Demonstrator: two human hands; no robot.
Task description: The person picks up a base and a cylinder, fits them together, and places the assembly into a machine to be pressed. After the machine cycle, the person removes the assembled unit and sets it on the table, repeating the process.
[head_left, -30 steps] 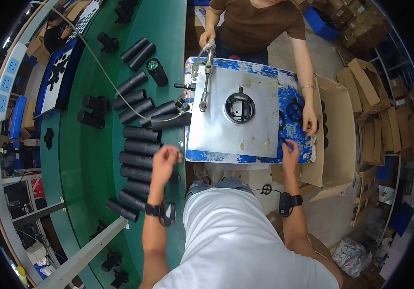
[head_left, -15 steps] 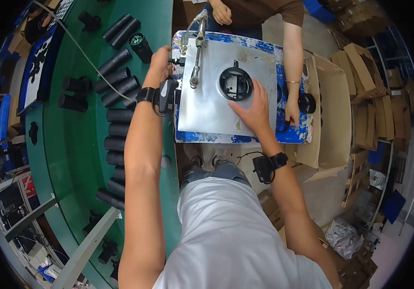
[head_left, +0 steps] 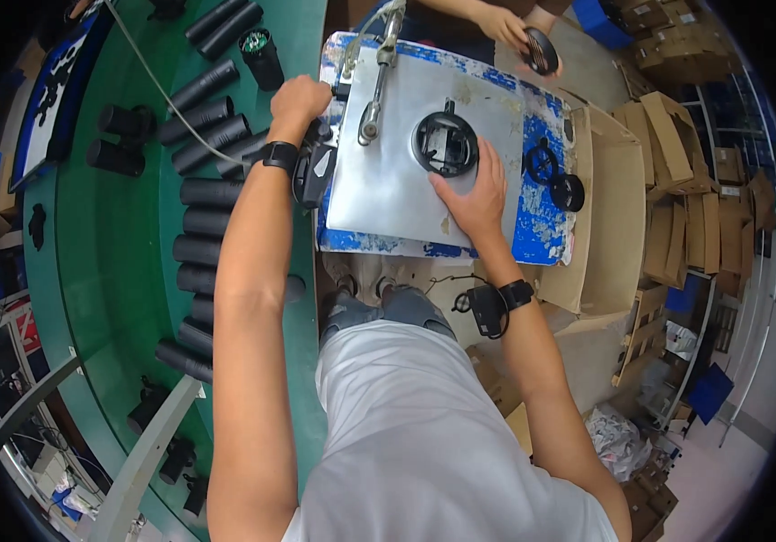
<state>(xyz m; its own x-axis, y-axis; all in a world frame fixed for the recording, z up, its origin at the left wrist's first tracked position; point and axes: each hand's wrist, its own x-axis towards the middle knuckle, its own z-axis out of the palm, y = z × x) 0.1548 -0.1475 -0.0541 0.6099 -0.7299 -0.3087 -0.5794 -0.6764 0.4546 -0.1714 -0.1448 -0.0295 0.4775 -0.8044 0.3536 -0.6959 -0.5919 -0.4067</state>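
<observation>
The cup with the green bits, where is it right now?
In the head view, the cup stands at the upper left on the green bench, just past the person's left hand, with black tubes on its left.

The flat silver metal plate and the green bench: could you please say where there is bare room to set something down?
The plate is bare at its near-left corner, left of the right hand; the bench is bare left of the row of black cylindrical tubes. Crowded: around the black round frame and among the tubes.
</observation>
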